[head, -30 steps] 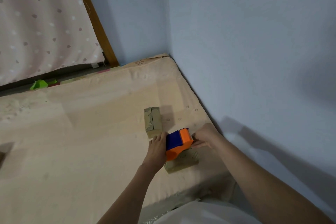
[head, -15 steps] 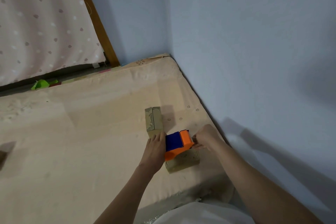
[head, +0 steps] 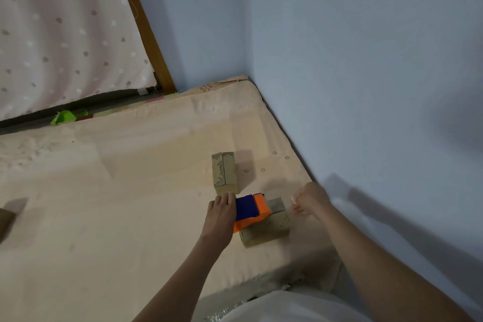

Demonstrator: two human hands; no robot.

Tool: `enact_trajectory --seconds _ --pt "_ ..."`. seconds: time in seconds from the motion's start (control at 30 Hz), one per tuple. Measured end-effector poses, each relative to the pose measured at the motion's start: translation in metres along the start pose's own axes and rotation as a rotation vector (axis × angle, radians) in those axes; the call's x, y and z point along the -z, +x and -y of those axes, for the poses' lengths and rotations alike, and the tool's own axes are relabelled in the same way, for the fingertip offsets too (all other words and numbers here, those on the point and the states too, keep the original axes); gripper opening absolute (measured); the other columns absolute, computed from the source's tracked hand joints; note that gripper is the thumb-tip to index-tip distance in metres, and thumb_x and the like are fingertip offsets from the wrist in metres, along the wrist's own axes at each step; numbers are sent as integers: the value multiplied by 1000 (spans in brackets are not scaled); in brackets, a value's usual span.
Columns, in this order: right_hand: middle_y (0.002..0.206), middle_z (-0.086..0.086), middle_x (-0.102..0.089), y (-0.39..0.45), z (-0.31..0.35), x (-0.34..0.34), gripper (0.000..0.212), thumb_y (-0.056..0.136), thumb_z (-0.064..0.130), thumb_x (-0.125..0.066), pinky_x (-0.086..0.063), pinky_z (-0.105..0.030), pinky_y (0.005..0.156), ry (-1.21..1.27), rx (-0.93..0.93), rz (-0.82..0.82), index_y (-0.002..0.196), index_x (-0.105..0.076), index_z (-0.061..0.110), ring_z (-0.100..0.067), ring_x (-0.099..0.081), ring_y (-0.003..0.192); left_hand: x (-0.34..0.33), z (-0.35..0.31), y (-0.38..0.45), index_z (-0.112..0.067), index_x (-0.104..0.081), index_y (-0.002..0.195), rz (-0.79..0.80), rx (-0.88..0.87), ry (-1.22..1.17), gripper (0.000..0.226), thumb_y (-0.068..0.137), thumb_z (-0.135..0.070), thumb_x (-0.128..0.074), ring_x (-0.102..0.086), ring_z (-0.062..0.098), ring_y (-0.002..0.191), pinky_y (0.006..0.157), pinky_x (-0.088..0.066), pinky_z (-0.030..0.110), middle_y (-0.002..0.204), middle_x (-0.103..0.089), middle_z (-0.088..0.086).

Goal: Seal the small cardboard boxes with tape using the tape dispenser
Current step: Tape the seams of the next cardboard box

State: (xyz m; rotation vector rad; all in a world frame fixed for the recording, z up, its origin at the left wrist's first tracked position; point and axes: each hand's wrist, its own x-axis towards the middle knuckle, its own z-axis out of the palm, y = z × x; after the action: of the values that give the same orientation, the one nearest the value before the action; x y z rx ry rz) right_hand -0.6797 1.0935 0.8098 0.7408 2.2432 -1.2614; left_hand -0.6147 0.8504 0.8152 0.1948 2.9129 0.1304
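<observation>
On the mattress, pushed into the corner of the blue walls, everything sits near the front right edge. Dotted curtain hangs far left behind; green scrap lies in the gap below it.

Two boxes. Near box lies right in front of me, long axis running left-right, slightly skewed. Far box stands just beyond my left hand, long axis pointing away from me, top seam visible, no tape I can make out.

Dispenser, blue and orange, rests on the left end of the near box. My left hand grips it from the left side, fingers curled over the blue part. Right hand is just off the box's right end, not touching the box, fingers pinched together. Probably holding the tape end, but the tape itself is too faint to see, so can't confirm.

Key relation: dispenser at left end, right hand at right end, so the strip should lie along the box's long axis. Left hand is nearer the far box. Judging: the near box is mid-taping, next is pressing down and cutting; far box not done yet.
</observation>
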Motion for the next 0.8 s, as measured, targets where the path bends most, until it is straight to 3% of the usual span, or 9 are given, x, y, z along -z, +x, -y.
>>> enact_trajectory --seconds 0.17,0.23,0.33,0.43,0.53,0.63,0.73,0.8 --pt "73 -13 -71 7 -9 -11 6 87 4 -67 -62 -34 62 -118 1 -18 85 -68 -2 -25 -73 67 -8 -2 -1 -16 -30 137 31 -13 104 62 89 -24 -69 -41 21 125 103 -38 32 140 -41 6" --pt "71 -2 -64 6 -9 -13 12 87 14 -67 -46 -21 47 -198 19 -64 80 -64 5 -19 -65 71 -9 -1 -1 -15 -31 137 38 -12 122 63 89 -25 -70 -41 21 125 104 -38 32 140 -41 7" --pt "80 -1 -60 9 -12 -15 20 88 19 -67 -29 -18 44 -245 38 -77 74 -54 13 -20 -61 82 -10 1 0 -15 -31 137 55 -10 130 64 89 -25 -70 -41 21 126 104 -38 33 140 -42 7" --pt "84 -1 -59 14 -13 -18 24 88 20 -69 -27 -16 45 -296 40 -68 75 -50 14 -23 -65 97 -12 -1 0 -14 -30 138 61 -6 139 65 89 -25 -70 -41 22 126 105 -38 33 140 -42 8" --pt "97 -6 -66 18 -13 -20 15 88 20 -70 -32 -17 49 -338 39 -76 92 -59 11 -25 -65 106 -12 -3 0 -14 -30 139 57 -8 150 66 89 -24 -71 -41 22 126 105 -38 34 140 -42 8" --pt "87 -5 -60 23 -16 -23 13 85 11 -66 -32 -18 46 -366 21 -64 82 -54 13 -25 -67 98 -12 -3 0 -14 -30 139 62 -14 146 66 89 -24 -71 -40 23 126 105 -38 34 140 -41 9" --pt "87 -4 -58 24 -18 -26 10 86 10 -65 -31 -17 46 -403 18 -64 89 -56 9 -19 -58 84 -11 -3 0 -14 -30 139 73 -18 150 66 88 -25 -71 -41 23 126 105 -38 34 140 -42 9" --pt "89 -4 -59 24 -20 -28 8 88 11 -65 -34 -18 48 -411 17 -70 92 -58 9 -21 -61 89 -11 -4 0 -14 -30 138 77 -22 156 66 88 -25 -71 -41 23 125 104 -38 34 138 -43 9"
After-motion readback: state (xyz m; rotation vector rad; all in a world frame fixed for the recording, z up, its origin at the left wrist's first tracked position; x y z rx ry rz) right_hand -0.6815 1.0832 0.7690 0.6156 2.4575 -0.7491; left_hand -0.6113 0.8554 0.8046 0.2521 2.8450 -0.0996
